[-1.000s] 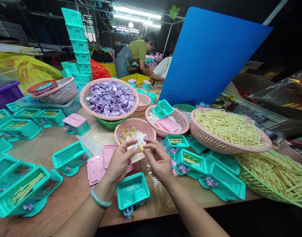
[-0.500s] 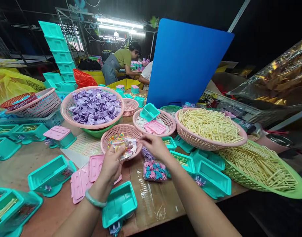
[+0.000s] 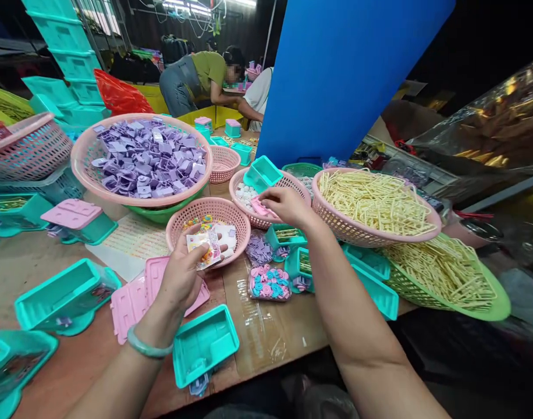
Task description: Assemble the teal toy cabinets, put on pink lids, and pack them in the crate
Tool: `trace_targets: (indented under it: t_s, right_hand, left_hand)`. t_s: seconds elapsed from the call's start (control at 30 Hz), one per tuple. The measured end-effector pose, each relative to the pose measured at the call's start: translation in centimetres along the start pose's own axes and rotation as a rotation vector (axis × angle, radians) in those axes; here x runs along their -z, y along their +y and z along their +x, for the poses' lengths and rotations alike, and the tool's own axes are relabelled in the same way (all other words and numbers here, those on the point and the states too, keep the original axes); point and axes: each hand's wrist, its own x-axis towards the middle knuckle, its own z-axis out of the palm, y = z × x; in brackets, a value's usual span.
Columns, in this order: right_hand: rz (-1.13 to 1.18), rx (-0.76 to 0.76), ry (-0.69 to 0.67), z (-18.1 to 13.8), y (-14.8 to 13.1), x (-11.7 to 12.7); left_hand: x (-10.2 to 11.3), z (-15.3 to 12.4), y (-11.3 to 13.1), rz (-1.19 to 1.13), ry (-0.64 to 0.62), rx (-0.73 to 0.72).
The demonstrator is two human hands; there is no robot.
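My left hand (image 3: 181, 276) holds a small clear packet of coloured beads (image 3: 204, 249) over the near rim of a small pink basket (image 3: 181, 218) that has more bead packets in it. My right hand (image 3: 288, 206) reaches into another pink basket (image 3: 238, 181) and its fingers rest on a pink lid (image 3: 258, 206) there, beside a teal tray (image 3: 262, 173) and white pieces. I cannot tell whether the fingers grip the lid. An empty teal box (image 3: 205, 344) sits on the wooden table (image 3: 39, 262) below my left wrist.
A big pink basket of purple parts (image 3: 144, 157) stands at the back left, a basket of cream sticks (image 3: 375, 203) at right, a green tray of sticks (image 3: 450, 273) beyond it. Pink lids (image 3: 135, 297), a bag of flower pieces (image 3: 269, 282), teal boxes, a blue board (image 3: 345, 75), two people behind.
My right hand left the bead packet and moved forward and right into the basket with the pink lid. My left hand kept the packet. The view swung down and right.
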Motion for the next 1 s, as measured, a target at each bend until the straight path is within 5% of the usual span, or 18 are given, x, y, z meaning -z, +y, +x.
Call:
trace_targets:
  t_s: [0.1,0.23,0.43,0.7,0.83,1.0]
  right_hand:
    - [-0.030,-0.025,0.084,-5.6,1.4,2.4]
    - [-0.073,-0.013,0.186,-11.6,2.9,1.9]
    - [-0.161,0.075,0.291,-14.2,2.8,0.2]
    - [-0.349,-0.082,0.572,-14.3,6.0,9.5]
    - [-0.368,-0.136,0.446,-12.6,9.1,14.0]
    - [-0.250,-0.069,0.170,-9.5,10.5,16.7]
  left_hand:
    - [-1.2,-0.8,-0.3,0.015,-0.062,0.073]
    - [-3.0,-1.6,-0.4,0.031,-0.125,0.165]
    - [-7.9,-2.8,-0.9,0.051,-0.230,0.268]
    - [-15.7,-3.2,-3.0,0.096,-0.327,0.287]
    - [-17.2,-2.8,-4.6,0.060,-0.397,0.359]
    - [-16.6,-2.7,-5.6,-0.060,-0.453,0.433]
